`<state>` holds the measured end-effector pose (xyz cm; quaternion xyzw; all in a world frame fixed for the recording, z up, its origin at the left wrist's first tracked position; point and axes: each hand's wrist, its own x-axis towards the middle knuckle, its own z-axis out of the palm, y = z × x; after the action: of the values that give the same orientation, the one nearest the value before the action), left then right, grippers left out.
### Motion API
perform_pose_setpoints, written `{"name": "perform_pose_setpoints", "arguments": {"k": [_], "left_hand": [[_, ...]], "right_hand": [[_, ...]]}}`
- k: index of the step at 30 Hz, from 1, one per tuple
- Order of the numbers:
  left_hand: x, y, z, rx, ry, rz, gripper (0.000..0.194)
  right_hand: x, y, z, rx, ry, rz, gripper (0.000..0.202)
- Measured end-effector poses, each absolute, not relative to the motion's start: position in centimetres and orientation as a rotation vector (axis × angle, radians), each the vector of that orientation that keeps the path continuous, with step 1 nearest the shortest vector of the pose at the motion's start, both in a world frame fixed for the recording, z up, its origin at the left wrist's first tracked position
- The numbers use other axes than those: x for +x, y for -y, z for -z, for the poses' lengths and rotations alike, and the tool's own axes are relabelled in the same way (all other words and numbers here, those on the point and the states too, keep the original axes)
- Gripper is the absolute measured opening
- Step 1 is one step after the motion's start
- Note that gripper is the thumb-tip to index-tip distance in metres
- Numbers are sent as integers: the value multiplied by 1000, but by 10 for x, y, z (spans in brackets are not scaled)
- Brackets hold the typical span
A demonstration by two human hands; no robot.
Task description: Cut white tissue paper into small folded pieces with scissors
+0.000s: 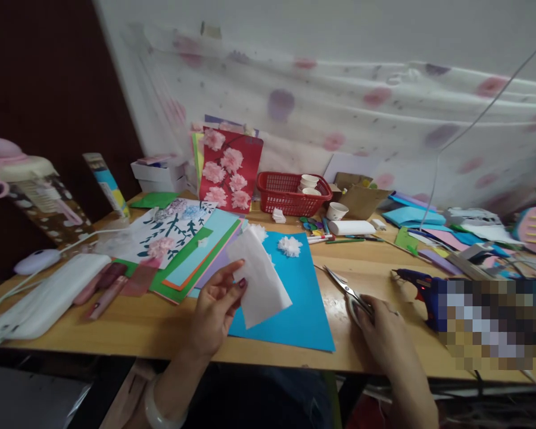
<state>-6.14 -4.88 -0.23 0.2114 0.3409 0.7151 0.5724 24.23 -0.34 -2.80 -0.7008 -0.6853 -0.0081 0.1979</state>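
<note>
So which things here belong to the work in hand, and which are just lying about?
Likely in use:
white paper, held in the left hand
scissors, at the right hand
blue sheet below the paper
white flower on that sheet

Apparently just lying about:
drink bottle
red basket
paper cup beside it

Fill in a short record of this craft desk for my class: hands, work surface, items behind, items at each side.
Left hand: pinching white paper above the blue sheet
Right hand: on the handles of the scissors
Work surface: blue sheet on a wooden table
On blue sheet: white fluffy flower, near far edge
Behind: red basket with paper cups; red card bearing pink flowers
Left side: patterned bottle
Right side: glue gun
</note>
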Motion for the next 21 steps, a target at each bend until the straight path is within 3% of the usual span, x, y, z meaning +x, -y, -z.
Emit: {"name": "perform_pose_setpoints", "arguments": {"k": [8, 12, 17, 19, 21], "left_hand": [[-64, 47, -9, 126, -719, -1654, 20], [-69, 45, -9, 31, -726, -1722, 26], [-71, 46, -9, 62, -691, -1752, 32], [-71, 47, -10, 80, -702, -1753, 36], [-70, 48, -13, 96, -722, -1747, 36]], "right_hand": [[254, 4, 8, -2064, 1877, -81, 26], [240, 24, 3, -1562, 1545, -801, 31], [171, 54, 18, -665, 1067, -1901, 57], [144, 68, 22, -415, 946, -2092, 75], [128, 80, 21, -287, 949, -2235, 78]]}}
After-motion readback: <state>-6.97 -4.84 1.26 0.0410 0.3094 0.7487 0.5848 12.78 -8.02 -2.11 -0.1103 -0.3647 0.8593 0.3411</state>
